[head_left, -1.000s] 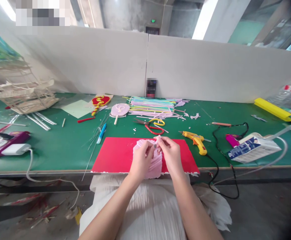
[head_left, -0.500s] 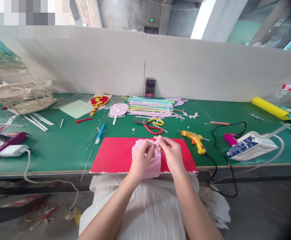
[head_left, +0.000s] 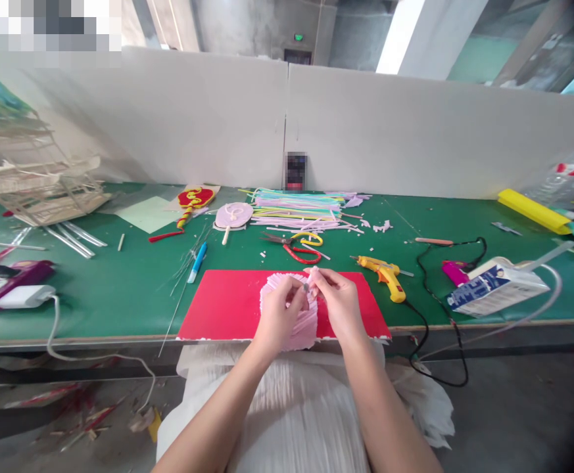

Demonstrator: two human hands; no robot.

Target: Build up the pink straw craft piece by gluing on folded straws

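My left hand (head_left: 284, 307) and my right hand (head_left: 336, 299) meet fingertip to fingertip over a red board (head_left: 227, 302) at the table's front edge. A small pale pink scrap (head_left: 314, 270) shows between the pinched fingers of my right hand. My left thumb and forefinger are pressed together beside it; what they grip is hidden. Under both hands a pale pink pleated piece (head_left: 302, 332) lies on the board, partly covered by my left hand. Scissors (head_left: 294, 247) with red and yellow handles lie just beyond the board.
A yellow glue gun (head_left: 384, 274) with a black cable lies right of the board. Behind are coloured strips (head_left: 296, 211), a pink round fan shape (head_left: 234, 215) and a red-yellow one (head_left: 195, 198). A blue pen (head_left: 197, 263) lies left, a carton (head_left: 496, 288) right.
Both hands stay in nearly the same place, with only slight finger movement around the small pink scrap. Nothing else on the table has visibly moved.
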